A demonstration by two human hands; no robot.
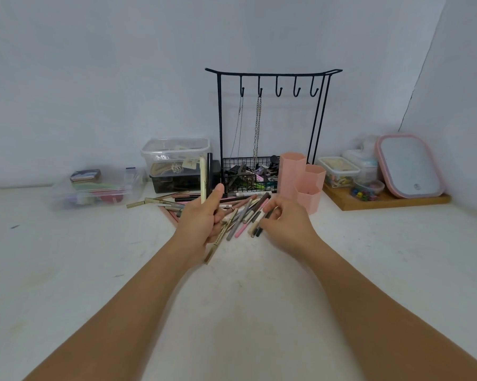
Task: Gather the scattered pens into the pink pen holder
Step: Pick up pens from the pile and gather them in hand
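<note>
Several pens [245,213] lie scattered in a heap on the white table, in front of the black wire stand. The pink pen holder [300,180], made of three hexagonal cups, stands just right of the heap. My left hand [201,215] grips a cream pen [203,180] and a black pen [210,171], both pointing up, with a tan pen [218,240] sticking out below the fingers. My right hand [284,218] reaches into the heap and pinches a dark pen [263,222] at its right edge.
A black wire stand [270,127] with hooks, chains and a basket of small items stands behind the pens. Clear plastic boxes [174,160] sit to the left. At the right, a wooden tray [391,200] carries small containers and a pink-framed mirror [409,166].
</note>
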